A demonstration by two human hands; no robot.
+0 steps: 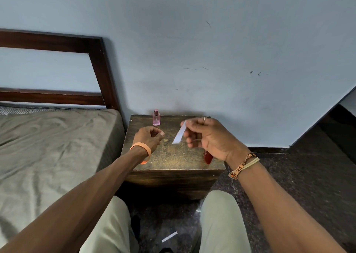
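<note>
Paper strip (179,135): hanging slantwise just above the worktop (173,156), lower end close to the top, upper end being pinched by the right hand (208,137). Grip there: pressing together on the strip between thumb and fingertips, other fingers curling loosely underneath. Left hand (149,138): hovering over the worktop's left half, near the strip but apart from it, grip curling inward with thumb tip meeting forefinger, nothing showing between them.

Judging progress as early to middling. Strip taken up and being presented. Perfume bottle (156,117) standing upright with its cap on at the worktop's back edge, apart from both hands, so probably awaiting use. Spraying or dabbing onto the strip appearing not yet done; no wet mark showing, though too small to tell for certain. Second strip (169,236) lying on the floor (308,175) between the knees, possibly spent or dropped; not determinable which.

Worktop: serving as such, a dark wooden bedside cabinet, its top looking worn and speckled pale across the middle. Red thing (208,157) lying at the right edge, partly hidden beneath the right hand; kind not identifiable.

Room: bed (48,137) with a grey-brown sheet adjoining the cabinet on the left. Dark wooden headboard (100,69) standing against a pale blue wall (212,50) bearing scuffs and small marks. Dark speckled floor running off to the right.
</note>
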